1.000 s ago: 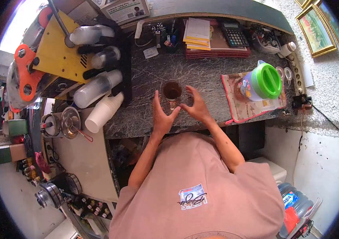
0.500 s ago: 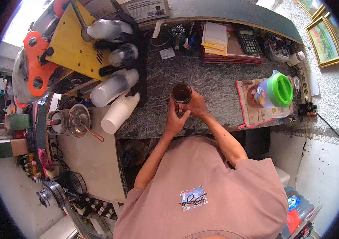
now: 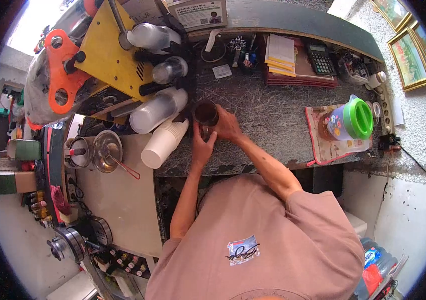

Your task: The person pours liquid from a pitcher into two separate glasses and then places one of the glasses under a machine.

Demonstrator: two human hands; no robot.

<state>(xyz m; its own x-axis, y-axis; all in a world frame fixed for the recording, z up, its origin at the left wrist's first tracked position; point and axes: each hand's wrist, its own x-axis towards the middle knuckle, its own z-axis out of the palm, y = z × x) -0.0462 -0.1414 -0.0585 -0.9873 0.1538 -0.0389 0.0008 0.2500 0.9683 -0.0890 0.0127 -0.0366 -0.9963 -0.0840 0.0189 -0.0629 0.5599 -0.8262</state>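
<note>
A glass mug (image 3: 206, 113) with dark contents is held between both hands, over the dark, scratched counter (image 3: 268, 120). My left hand (image 3: 203, 148) wraps its near left side, thumb pointing up along the glass. On the right side, my right hand (image 3: 228, 125) has its fingers closed round the mug. Parts of the glass are hidden behind the fingers. Just left of the mug lie stacked white paper cups (image 3: 165, 142) and a stack of clear plastic cups (image 3: 159, 111), both tilted in a holder.
A green-lidded pitcher (image 3: 357, 119) stands on a cloth (image 3: 318, 142) at the right. Toward the back lie envelopes (image 3: 280, 52) and a calculator (image 3: 321, 59). A yellow machine (image 3: 110, 52) rises at the left, above a metal strainer (image 3: 108, 150) with a red handle.
Both hands have carried the mug leftward across the counter, closer to the cup stacks. The whole view has shifted slightly as the head turned.
</note>
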